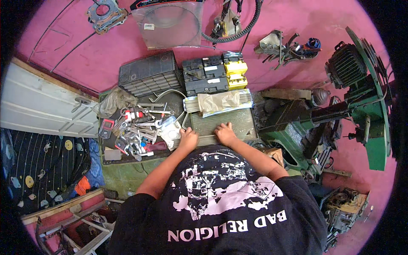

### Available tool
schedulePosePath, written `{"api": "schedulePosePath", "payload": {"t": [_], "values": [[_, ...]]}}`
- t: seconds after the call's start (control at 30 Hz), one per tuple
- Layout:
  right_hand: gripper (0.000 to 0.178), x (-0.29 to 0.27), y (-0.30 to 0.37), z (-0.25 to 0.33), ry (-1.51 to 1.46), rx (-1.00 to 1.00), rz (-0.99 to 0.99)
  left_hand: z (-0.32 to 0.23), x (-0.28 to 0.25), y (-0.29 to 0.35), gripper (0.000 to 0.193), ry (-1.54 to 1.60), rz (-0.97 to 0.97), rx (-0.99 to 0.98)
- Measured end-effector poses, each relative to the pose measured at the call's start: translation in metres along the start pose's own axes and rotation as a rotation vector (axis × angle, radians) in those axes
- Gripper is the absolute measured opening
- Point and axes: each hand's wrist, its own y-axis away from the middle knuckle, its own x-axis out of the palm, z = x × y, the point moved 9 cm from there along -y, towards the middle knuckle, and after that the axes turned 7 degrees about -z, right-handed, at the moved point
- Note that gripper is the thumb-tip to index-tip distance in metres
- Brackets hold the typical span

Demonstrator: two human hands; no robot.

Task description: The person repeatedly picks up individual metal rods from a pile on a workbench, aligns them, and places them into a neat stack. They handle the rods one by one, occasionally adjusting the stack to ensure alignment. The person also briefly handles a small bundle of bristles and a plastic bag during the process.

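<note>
A flat greenish-grey ribbed sheet (221,121) lies on the bench in front of me. My left hand (188,139) is closed at its near left corner, close to a crumpled white plastic bag (170,128). A short way to the right, my right hand (225,134) rests over the near edge with its fingers curled in. Whatever either hand might grip is hidden under the fingers. Beyond the sheet lies a pale, ribbed, blue-edged bundle (246,98) with crumpled tan wrapping (219,103) on top.
Wrenches, sockets and other hand tools (142,131) crowd the bench's left side. Behind stand a grey drawer cabinet (148,72) and several black and yellow batteries (206,76). A green drill press (376,106) rises at the right. Gaskets (104,17) hang on the pink wall.
</note>
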Motion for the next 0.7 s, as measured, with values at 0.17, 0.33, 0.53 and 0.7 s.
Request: {"api": "schedulePosePath", "payload": {"t": [0.17, 0.33, 0.53, 0.7], "values": [[0.023, -0.026, 0.003, 0.016, 0.021, -0.122, -0.095, 0.000, -0.005, 0.002, 0.017, 0.039, -0.021, -0.005], [0.025, -0.030, 0.002, 0.021, 0.036, -0.093, 0.000, 0.001, -0.007, 0.003, 0.019, 0.054, -0.009, -0.042], [0.025, -0.023, 0.005, 0.015, -0.021, -0.037, 0.083, 0.003, -0.002, 0.004, 0.015, 0.028, 0.009, -0.043], [0.024, -0.007, 0.001, 0.003, -0.037, 0.027, 0.057, 0.005, 0.003, 0.002, 0.013, 0.040, 0.062, -0.075]]}}
